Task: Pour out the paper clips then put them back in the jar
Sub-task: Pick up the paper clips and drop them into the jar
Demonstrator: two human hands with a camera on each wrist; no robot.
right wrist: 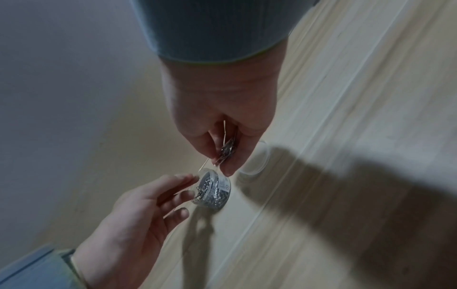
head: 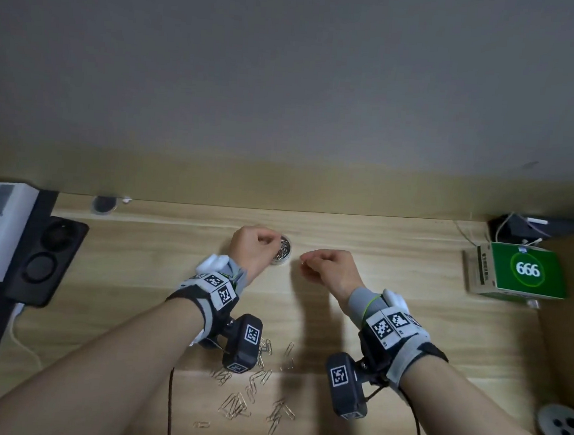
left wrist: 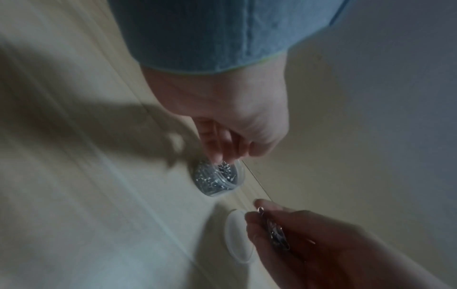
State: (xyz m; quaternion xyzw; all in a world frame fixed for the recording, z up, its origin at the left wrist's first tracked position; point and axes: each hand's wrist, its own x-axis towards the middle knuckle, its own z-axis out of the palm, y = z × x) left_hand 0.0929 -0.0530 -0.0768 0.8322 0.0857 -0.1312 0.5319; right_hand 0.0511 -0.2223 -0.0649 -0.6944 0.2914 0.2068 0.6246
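Many paper clips (head: 248, 391) lie scattered near the counter's (head: 407, 329) front edge, so the refilling looks only partly done. The jar (head: 282, 250) stands open near the counter's back edge, already well filled with clips. Its clear lid (right wrist: 254, 159) lies just beside it on the counter. The left hand (head: 254, 247) is at the jar's rim, fingers (right wrist: 181, 180) loosely extended and touching the jar's side rather than wrapping it, seemingly to steady it. The right hand (head: 329, 267) hovers just beside the jar, its fingers (right wrist: 230, 166) pinching a small bunch of clips (right wrist: 226, 149), apparently about to drop them in. What remains, by my reading, is gathering the loose clips at the front.
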